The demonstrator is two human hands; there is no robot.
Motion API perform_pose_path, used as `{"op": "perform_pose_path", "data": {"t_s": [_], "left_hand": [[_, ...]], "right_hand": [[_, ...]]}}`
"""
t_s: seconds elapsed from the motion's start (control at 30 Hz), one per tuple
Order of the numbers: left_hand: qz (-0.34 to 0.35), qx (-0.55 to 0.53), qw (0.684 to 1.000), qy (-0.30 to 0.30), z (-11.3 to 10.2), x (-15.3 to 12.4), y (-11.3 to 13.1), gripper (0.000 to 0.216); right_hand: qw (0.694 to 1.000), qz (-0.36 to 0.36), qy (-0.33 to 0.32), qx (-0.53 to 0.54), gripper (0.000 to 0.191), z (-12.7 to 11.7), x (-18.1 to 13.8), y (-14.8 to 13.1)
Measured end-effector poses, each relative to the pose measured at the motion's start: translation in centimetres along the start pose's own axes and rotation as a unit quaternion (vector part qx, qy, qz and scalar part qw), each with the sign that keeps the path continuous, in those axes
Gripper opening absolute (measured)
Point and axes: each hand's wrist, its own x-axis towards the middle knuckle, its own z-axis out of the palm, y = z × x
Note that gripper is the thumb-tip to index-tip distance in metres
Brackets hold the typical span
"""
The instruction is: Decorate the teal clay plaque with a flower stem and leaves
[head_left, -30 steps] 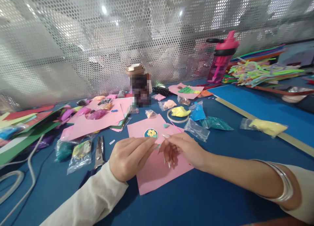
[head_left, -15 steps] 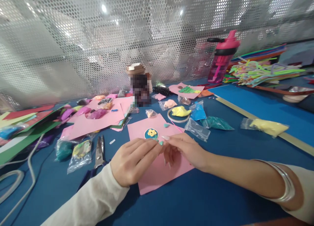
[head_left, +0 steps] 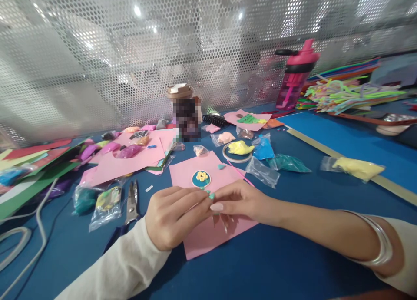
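My left hand (head_left: 180, 215) and my right hand (head_left: 249, 203) meet at the fingertips over a pink paper sheet (head_left: 203, 245). Small bits of green clay (head_left: 211, 196) show at my left fingertips, and the fingers of both hands close on them. My right thumb and forefinger press against that spot; the other right fingers curl underneath, partly hidden. Just beyond my hands lies a small round blue disc (head_left: 197, 182) topped by a yellow clay flower (head_left: 202, 176). Another teal clay lump (head_left: 221, 166) sits on the paper, with a thin pink stick (head_left: 243, 175) on its right edge.
Scissors (head_left: 132, 204) lie left of my sleeve, beside bagged clay (head_left: 106, 204). Yellow clay (head_left: 240, 147) rests inside a tape ring (head_left: 237, 160). Clay bags, a pink bottle (head_left: 298, 76), a lidded cup (head_left: 180, 91) and pipe cleaners (head_left: 352, 93) stand farther back before a perforated metal screen (head_left: 130, 52).
My fingertips have shifted slightly toward me with the green clay. My right thumb has come down below the forefinger, and more of the blue disc shows.
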Motion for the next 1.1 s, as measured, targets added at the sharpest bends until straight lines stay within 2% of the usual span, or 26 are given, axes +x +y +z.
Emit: {"op": "perform_pose_path", "data": {"t_s": [0.13, 0.3, 0.5, 0.73, 0.9, 1.1], "left_hand": [[0.014, 0.002, 1.0, -0.016, 0.2, -0.5, -0.3, 0.015], [-0.043, 0.028, 0.999, -0.005, 0.8, -0.2, -0.4, 0.025], [-0.101, 0.02, 0.995, 0.002, 1.1, -0.2, -0.2, 0.015], [-0.106, 0.002, 0.994, -0.016, 1.4, -0.5, -0.3, 0.006], [-0.082, 0.02, 0.996, -0.02, 1.3, -0.3, -0.2, 0.01], [-0.149, 0.035, 0.986, -0.061, 0.9, 0.0, 0.2, 0.027]], "right_hand": [[1.0, 0.002, 0.002, -0.011, 0.02, -0.2, 0.2, -0.1], [0.998, -0.023, 0.051, -0.011, 0.027, -0.4, 0.4, 0.3], [0.998, -0.006, 0.055, 0.001, 0.034, -0.5, 0.5, 0.7], [0.999, 0.007, 0.045, 0.005, 0.035, -0.3, 0.5, 0.6], [0.997, -0.01, 0.07, -0.033, 0.032, -0.1, 0.4, 0.5], [0.992, 0.016, 0.128, 0.002, 0.042, 0.2, 0.5, 0.4]]}}
